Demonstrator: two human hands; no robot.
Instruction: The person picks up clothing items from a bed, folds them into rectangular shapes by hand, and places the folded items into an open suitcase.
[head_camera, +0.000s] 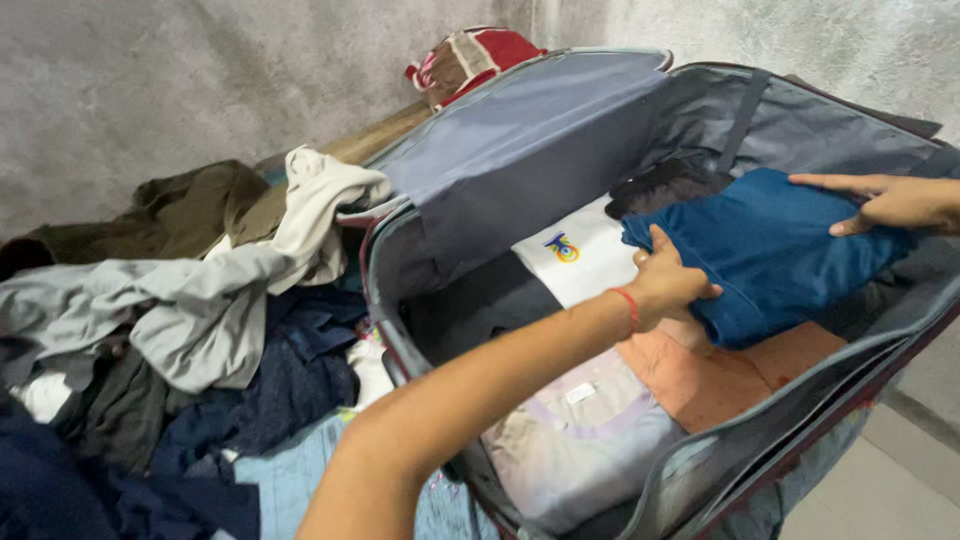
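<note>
Open grey suitcase (560, 170) lies flat, lid propped back against the concrete wall (150, 80). Left hand (668, 285) comes in from 6 o'clock, red thread band (628, 308) on the wrist, fingers curled shut around the near edge of a folded blue garment (770, 250), thumb on top. Right hand (885, 203) enters from 3 o'clock, fingers stretched out flat, pressing on the top of the same blue garment, nothing gripped. Blue garment sits inside the suitcase toward its 2 o'clock end, on top of other packed clothes. Under it, a peach-orange folded cloth (740, 375) at 5 o'clock. Just beside at 9 o'clock of the blue one, a white garment with a small printed mark (585, 260); black cloth (665, 185) at 12 o'clock. Pale lilac-trimmed garment (590, 430) lies at the suitcase's near end. Outside the case, at 9 o'clock, a loose pile of clothes (200, 320): grey, olive, cream, navy. Red and beige bag (470, 60) sits behind the lid at 12 o'clock.
</note>
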